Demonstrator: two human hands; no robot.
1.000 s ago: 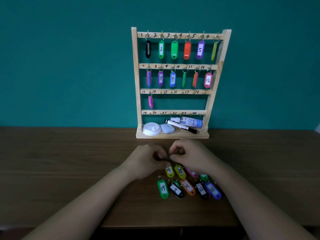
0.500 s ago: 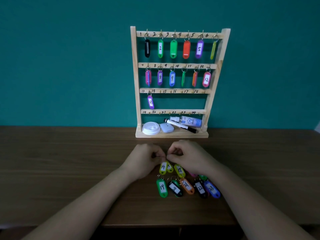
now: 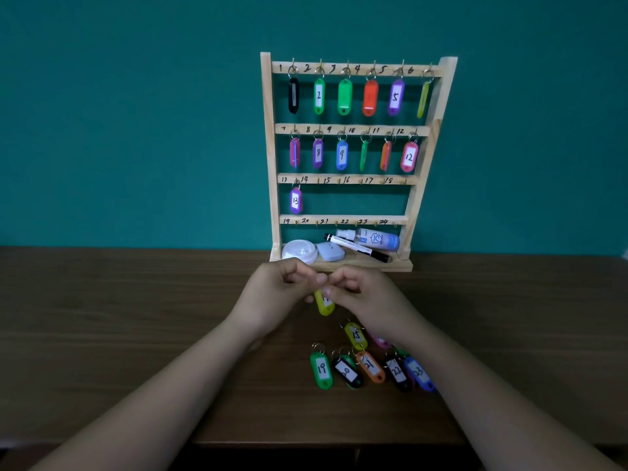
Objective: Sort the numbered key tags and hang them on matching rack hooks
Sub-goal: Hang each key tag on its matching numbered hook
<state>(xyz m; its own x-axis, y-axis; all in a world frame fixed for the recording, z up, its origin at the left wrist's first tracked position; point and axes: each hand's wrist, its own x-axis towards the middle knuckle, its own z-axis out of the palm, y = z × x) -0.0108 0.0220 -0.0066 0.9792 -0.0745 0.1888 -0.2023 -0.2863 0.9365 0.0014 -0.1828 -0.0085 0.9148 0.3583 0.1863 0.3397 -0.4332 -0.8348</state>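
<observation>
Head view, working outward: yellow key tag [image 3: 325, 304] pinched at its ring end by left hand [image 3: 277, 295] and right hand [image 3: 368, 297], fingers of both curled, fingertips meeting over the ring. Held clear of the table, just in front of the rack's base, number mostly hidden by fingers. Glossy plastic, oblong with rounded ends, white paper label. Nearer, beside the right forearm, loose tags flat on the wood: yellow 15 [image 3: 356, 335], then a crowded, overlapping row of green 19 [image 3: 321, 370], black 20 [image 3: 347, 371], orange 21 [image 3: 370, 367], black 22 [image 3: 397, 372] and blue 23 [image 3: 419, 373], each with a small metal ring. Dark, matte wood-grain table [image 3: 136, 317], wide bare stretches left and right, near edge low between the forearms. Against the flat teal wall [image 3: 136, 130], pale wooden rack [image 3: 270, 147], upright, four numbered rails with small hooks. Upper two rails full, purple 13 [image 3: 296, 200] on the third, free hooks beside it and along the bottom rail. On the base ledge: white round lid [image 3: 299, 251], small white case [image 3: 330, 251], marker [image 3: 356, 248], clear spray bottle [image 3: 375, 239] on its side.
</observation>
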